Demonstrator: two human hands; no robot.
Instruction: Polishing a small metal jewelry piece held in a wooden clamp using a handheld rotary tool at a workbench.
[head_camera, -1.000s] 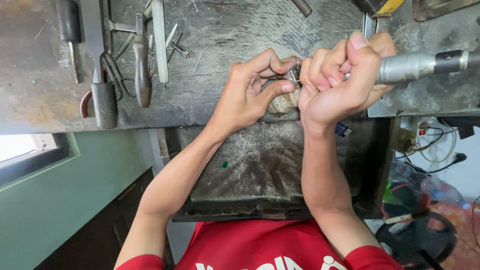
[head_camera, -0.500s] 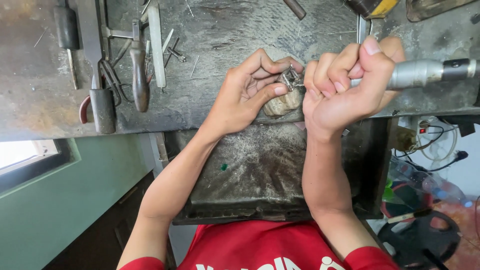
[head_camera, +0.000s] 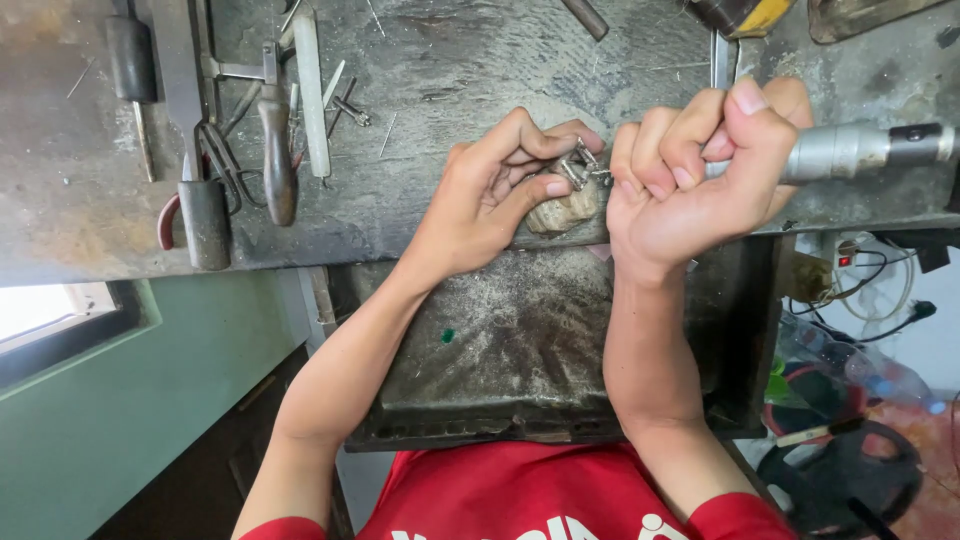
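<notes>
Comparing with a second ago, I see almost no change: left hand (head_camera: 490, 195) still pinches the small metal piece (head_camera: 578, 168) on the worn peg (head_camera: 562, 210) at the surface (head_camera: 450, 60) edge; right hand (head_camera: 690, 175) still fisted around the rotary handpiece (head_camera: 850, 150). Grinding likely continues. Pliers (head_camera: 200, 205), files (head_camera: 305, 90) lie left, well apart; catch tray (head_camera: 520, 340) below.

No packages, labels, signs or screens can be made out with any certainty. The one printed surface is the white lettering (head_camera: 560, 528) across the chest of the person's red shirt (head_camera: 520, 490), at six o'clock, cut off by the bottom edge. A small red-lit switch (head_camera: 845, 259) shows at four o'clock among white cables.
</notes>
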